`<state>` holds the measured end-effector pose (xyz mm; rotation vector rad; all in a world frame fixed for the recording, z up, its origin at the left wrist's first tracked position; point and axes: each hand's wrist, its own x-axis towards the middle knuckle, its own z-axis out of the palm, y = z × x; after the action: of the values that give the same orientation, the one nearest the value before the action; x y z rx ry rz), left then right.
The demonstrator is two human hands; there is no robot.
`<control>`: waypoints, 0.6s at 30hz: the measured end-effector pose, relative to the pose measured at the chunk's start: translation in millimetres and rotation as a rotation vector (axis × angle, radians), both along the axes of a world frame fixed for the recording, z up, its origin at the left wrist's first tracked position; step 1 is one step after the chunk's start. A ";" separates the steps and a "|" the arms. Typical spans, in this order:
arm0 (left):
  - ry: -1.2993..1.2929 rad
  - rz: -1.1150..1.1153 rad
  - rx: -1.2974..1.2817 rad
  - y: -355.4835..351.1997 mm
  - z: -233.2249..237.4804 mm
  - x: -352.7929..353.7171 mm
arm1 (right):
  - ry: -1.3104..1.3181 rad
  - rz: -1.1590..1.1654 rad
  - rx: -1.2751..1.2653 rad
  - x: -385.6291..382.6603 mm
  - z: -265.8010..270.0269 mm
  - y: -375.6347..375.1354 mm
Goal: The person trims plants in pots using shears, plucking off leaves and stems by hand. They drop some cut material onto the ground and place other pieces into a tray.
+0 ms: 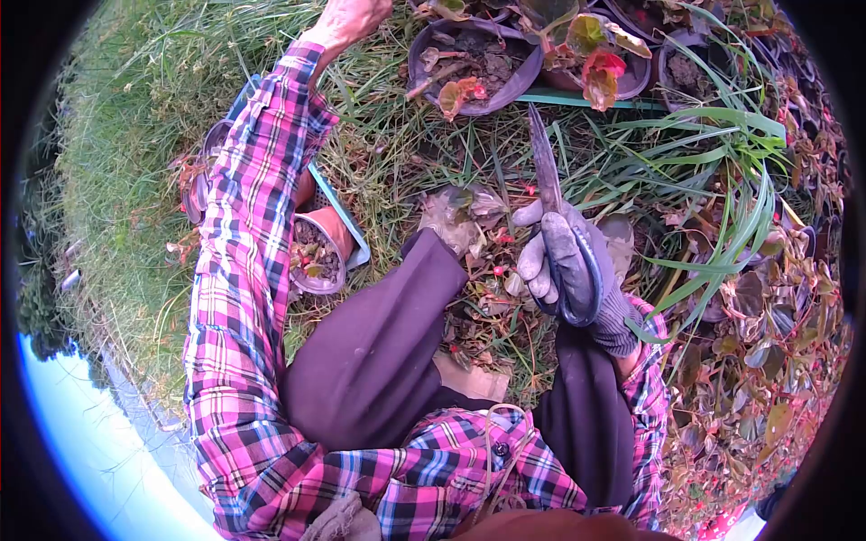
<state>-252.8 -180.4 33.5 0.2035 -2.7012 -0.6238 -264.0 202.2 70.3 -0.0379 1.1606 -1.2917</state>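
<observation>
My right hand, in a grey glove, is closed around the dark handles of a pair of scissors. Their blades look closed and point up, away from me, over the grass. Above the tip sit a dark plastic pot of soil and a second pot with a red-leaved plant. My left hand is bare and stretched far forward at the top edge. Its fingers fall outside the picture, so what they touch is hidden.
To the left, an orange-brown pot with a small plant tilts by a teal tray. Long grass blades arch over the right side. Reddish leafy plants crowd the far right. Fallen petals and dry leaves lie between my feet.
</observation>
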 end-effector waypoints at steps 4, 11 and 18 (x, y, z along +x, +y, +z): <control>-0.107 0.217 0.258 55.9 63.2 50.6 | -0.013 -0.086 0.000 -3.3 -4.6 7.3; -0.588 -0.814 0.675 193.9 75.8 93.6 | 0.013 -0.221 0.015 -3.6 -1.6 7.1; -0.143 -0.156 -0.373 109.2 28.7 -9.9 | 0.012 -0.210 -0.004 -4.7 -5.5 14.2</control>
<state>-262.7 -71.2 62.2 -0.0625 -2.9286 -0.1400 -268.7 216.4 64.9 0.0756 1.1961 -1.4796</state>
